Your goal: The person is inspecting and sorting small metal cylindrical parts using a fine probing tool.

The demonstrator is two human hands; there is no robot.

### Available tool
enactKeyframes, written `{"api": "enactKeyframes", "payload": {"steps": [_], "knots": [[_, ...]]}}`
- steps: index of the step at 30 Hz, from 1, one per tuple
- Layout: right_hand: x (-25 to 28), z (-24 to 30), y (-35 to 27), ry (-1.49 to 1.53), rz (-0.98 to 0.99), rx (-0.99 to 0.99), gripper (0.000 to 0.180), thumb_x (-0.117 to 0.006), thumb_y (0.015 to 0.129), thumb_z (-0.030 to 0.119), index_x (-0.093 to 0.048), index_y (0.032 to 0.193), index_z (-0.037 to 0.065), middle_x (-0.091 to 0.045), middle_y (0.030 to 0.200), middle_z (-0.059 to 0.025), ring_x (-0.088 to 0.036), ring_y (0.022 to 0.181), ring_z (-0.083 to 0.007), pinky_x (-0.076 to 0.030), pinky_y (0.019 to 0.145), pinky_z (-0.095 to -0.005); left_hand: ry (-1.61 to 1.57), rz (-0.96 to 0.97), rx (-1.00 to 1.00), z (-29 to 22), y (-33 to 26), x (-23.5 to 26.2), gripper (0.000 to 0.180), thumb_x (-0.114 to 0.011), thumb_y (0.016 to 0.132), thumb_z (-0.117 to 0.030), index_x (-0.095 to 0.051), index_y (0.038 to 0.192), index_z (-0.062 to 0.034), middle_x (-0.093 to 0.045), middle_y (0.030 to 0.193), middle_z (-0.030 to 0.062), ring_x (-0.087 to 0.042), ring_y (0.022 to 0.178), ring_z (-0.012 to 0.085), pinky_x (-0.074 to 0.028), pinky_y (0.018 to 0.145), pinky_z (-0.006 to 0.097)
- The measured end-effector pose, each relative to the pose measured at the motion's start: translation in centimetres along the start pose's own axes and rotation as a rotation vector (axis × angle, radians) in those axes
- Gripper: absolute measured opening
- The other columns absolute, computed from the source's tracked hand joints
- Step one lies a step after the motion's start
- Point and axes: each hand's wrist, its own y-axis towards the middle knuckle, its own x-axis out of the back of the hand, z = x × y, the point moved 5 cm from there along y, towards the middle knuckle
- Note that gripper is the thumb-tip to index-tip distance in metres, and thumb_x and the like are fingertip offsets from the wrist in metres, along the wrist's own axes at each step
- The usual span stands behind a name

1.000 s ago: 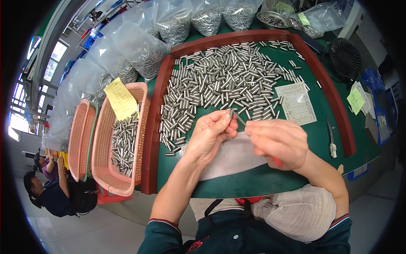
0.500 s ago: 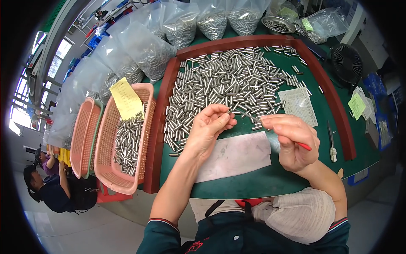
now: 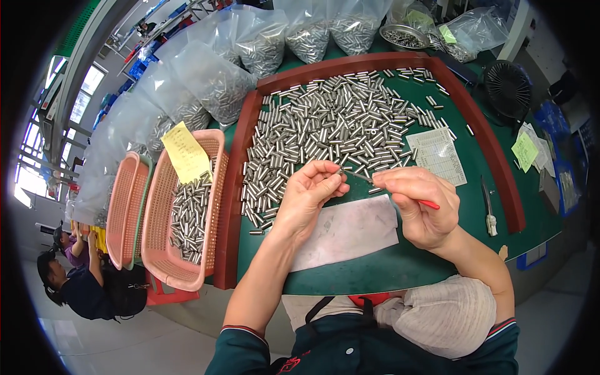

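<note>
Just in front of the pile of metal pins (image 3: 337,128), our left hand (image 3: 307,197) pinches one pin (image 3: 357,176) steady while our right hand (image 3: 420,206), fingers pressed on a red-handled tool (image 3: 429,204), works its end.

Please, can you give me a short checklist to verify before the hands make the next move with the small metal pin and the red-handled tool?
1. Left hand pinches a metal pin: ok.
2. Right hand has a firm grip on the red-handled tool: ok.
3. Tool tip meets the pin end: cannot tell, too small.
4. Grey sheet lies below the hands: ok.
5. Loose pins are within reach: ok.
6. Pink basket has room: ok.
</note>
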Motion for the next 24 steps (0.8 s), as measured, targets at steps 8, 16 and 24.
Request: {"api": "enactKeyframes", "payload": {"steps": [8,16,24], "knots": [[-0.3,-0.3,0.0,-0.005,0.026,-0.019,0.015,-0.064,0.071,-0.002,-0.055,0.083,-0.003,-0.061,0.074,-0.0132,-0.063,0.065,-0.0256,-0.052,0.055,-0.0299,0.002,0.002,-0.003,0.1,-0.2,0.0,0.014,-0.060,0.081,-0.006,-0.054,0.093,-0.0011,-0.061,0.082,0.0075,-0.060,0.072,0.0124,-0.047,0.068,0.023],[-0.2,0.6,0.5,0.028,0.128,0.081,0.021,-0.066,0.065,0.000,-0.055,0.083,-0.001,-0.060,0.078,-0.0128,-0.064,0.072,-0.0268,-0.054,0.059,-0.0312,0.626,-0.199,-0.639,-2.7,-1.5,-1.5,0.011,-0.057,0.081,-0.002,-0.057,0.091,0.0037,-0.059,0.075,0.0064,-0.058,0.065,0.0111,-0.046,0.062,0.021],[0.1,1.1,0.4,0.049,0.111,0.112,0.023,-0.065,0.069,0.002,-0.055,0.089,-0.001,-0.062,0.081,-0.0147,-0.064,0.072,-0.0272,-0.054,0.058,-0.0309,-0.184,-0.022,-0.051,-0.5,0.0,0.5,0.014,-0.054,0.086,-0.012,-0.054,0.096,-0.0024,-0.055,0.075,0.0043,-0.050,0.064,0.0107,-0.043,0.063,0.023]]}}
